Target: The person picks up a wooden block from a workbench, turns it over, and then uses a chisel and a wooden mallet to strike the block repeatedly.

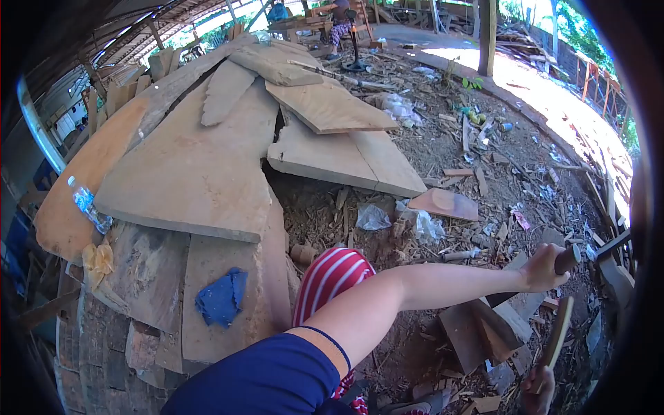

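Observation:
My left arm, in a navy sleeve, reaches across to the right. My left hand (pixel 544 268) is closed around a dark rod with a rounded end (pixel 568 259); what kind of tool it is, I cannot tell. Low at the right edge, my right hand (pixel 538 389) grips a curved wooden piece (pixel 557 333) with a pale edge, pointing upward. Between and left of the hands, a chunky wood block (pixel 494 325) rests on the littered ground, below my left forearm. A grey bar (pixel 614 245) shows just beyond my left hand.
Large wooden slabs (pixel 200 159) lie stacked on the left, with a plastic bottle (pixel 90 205) and blue scrap (pixel 222 297) on top. My striped knee (pixel 335 280) is beside them. Chips and plastic bags (pixel 425 227) litter the ground. A post (pixel 487 38) and a person (pixel 340 28) are farther back.

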Tool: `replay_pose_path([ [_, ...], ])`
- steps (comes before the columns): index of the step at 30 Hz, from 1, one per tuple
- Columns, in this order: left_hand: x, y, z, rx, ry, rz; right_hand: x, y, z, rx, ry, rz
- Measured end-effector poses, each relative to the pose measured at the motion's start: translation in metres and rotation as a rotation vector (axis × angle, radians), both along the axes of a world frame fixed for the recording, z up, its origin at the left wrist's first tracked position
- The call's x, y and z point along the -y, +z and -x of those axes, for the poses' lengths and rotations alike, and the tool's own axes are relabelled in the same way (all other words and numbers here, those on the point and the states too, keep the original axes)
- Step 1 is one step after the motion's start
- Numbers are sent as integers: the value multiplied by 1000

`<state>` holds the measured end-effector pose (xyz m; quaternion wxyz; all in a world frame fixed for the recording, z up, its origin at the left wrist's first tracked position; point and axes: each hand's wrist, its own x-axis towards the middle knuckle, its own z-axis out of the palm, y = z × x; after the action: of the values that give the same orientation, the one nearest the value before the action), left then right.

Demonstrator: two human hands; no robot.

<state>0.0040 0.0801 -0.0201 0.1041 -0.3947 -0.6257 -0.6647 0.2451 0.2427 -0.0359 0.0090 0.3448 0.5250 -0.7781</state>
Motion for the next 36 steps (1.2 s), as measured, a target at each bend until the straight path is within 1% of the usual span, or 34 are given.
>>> replay_pose_path([
  [1,-2,-2,1,61,-17,-18,-11,-11,0,-35,183,26],
  [2,-3,-5,2,125,-34,-33,-27,-24,-1,17,271,-54],
  [3,-7,-12,6,140,-33,-27,-32,-30,5,31,271,-46],
  [5,-17,-28,13,155,-29,33,-38,-47,16,58,515,16],
  [6,-22,-33,14,172,-45,38,-42,-89,14,-89,387,-21],
  [7,-24,-37,14,208,-76,7,-40,-92,16,-68,369,-18],
  [8,-26,-40,14,246,-105,-26,-43,-92,20,-67,400,-3],
  [9,-30,-45,15,240,-102,-5,-43,-90,25,-65,430,12],
  [11,-41,-59,15,313,-195,-62,-37,-99,28,-77,374,-64],
  [13,-43,-56,13,405,-236,-23,-32,-114,28,-96,307,-94],
  [14,-43,-63,19,398,-233,141,-28,-116,31,-128,301,-52],
  [15,-50,-68,20,331,-245,78,-23,-115,32,-142,259,-24],
  [16,-60,-86,34,317,-332,66,-26,-119,30,-118,243,-3],
  [17,-66,-79,27,611,-384,-37,-30,-124,24,-125,219,4],
  [18,-69,-66,18,699,-265,-20,-35,-121,22,-138,264,6],
  [19,-74,-71,23,653,-325,9,-39,-129,16,-165,228,35],
  [20,-81,-73,21,647,-298,-11,-42,-130,11,-188,191,61],
  [21,-87,-78,28,745,-366,-62,-48,-136,4,-202,164,92],
  [22,-91,-75,23,856,-319,-78,-53,-140,-3,-183,130,91],
  [23,-97,-77,22,812,-333,-128,-57,-142,-9,-173,107,88],
  [26,-112,-81,33,836,-365,-133,-65,-139,-18,-181,60,50],
  [29,-125,-75,38,771,-381,-153,-68,-140,-23,-157,23,33],
  [33,-138,-71,46,709,-381,-164,-71,-151,-26,-149,7,45],
  [36,-144,-70,45,719,-348,-131,-68,-156,-28,-129,-40,111],
])
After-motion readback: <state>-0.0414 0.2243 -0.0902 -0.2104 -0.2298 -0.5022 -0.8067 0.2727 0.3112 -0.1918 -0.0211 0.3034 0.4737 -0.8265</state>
